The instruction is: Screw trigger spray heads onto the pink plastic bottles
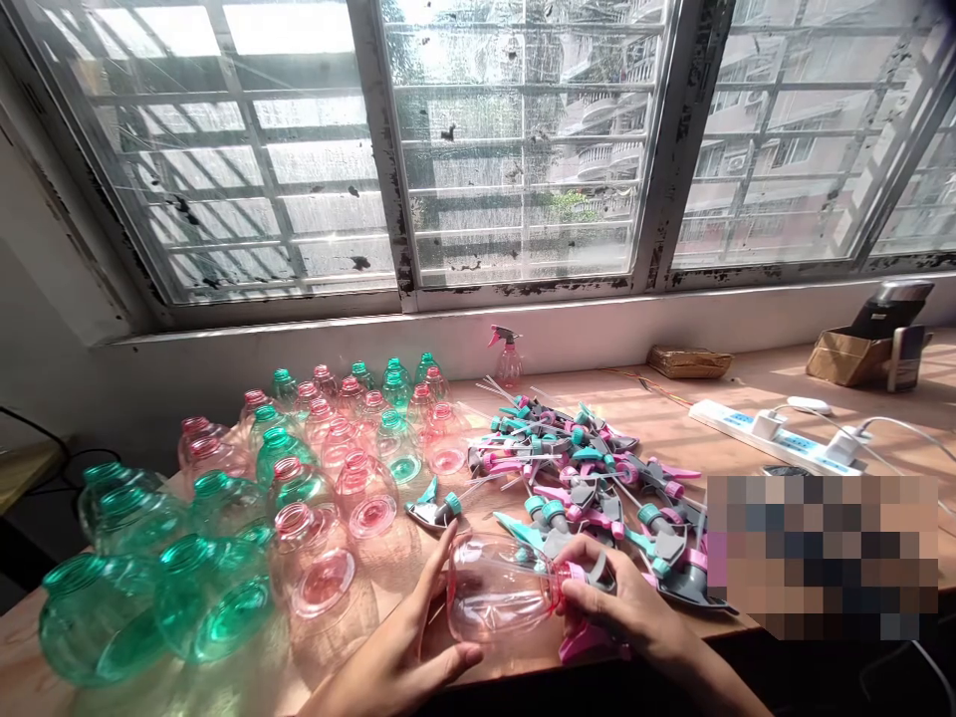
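A clear pink spray bottle [497,593] lies on its side in front of me, its neck to the right. My right hand [608,597] is closed around its neck and a pink and grey trigger sprayer head [575,575], mostly hidden by the fingers. At the bottle's base, my left hand [414,632] has its fingers and thumb spread on either side. Behind the bottle spreads a pile of trigger sprayer heads [590,488] in pink, teal and grey with thin tubes. One teal and grey sprayer head [437,508] lies apart, nearer the left hand.
Many pink bottles [310,558] and green bottles [213,597], without heads, stand on the left of the table. An assembled pink spray bottle [509,360] stands by the wall. On the right are a power strip [777,438] with plugs, a cardboard box [847,356] and a blurred patch.
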`<state>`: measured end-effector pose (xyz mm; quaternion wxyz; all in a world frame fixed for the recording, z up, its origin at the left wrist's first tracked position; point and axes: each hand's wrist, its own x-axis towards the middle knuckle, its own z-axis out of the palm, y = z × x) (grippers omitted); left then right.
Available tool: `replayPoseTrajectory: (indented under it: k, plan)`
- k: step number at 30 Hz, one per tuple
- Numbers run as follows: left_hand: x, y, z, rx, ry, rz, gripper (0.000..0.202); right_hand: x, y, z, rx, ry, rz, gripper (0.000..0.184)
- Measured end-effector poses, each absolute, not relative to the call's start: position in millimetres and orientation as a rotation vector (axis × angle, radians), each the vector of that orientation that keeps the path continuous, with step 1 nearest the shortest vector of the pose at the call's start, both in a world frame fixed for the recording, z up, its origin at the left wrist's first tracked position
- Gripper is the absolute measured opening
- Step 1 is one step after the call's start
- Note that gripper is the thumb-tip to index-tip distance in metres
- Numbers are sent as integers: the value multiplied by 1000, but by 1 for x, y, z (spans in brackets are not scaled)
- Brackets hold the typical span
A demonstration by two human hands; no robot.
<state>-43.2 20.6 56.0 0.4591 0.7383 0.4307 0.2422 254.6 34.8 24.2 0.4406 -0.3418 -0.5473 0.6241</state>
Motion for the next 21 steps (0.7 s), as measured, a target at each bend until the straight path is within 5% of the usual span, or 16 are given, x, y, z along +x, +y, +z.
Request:
replayPoseTrajectory:
  k: [21]
  plan:
    - [-46,22,47,1821,1052,662,93,253,36,19,-849,-1294,1586,40]
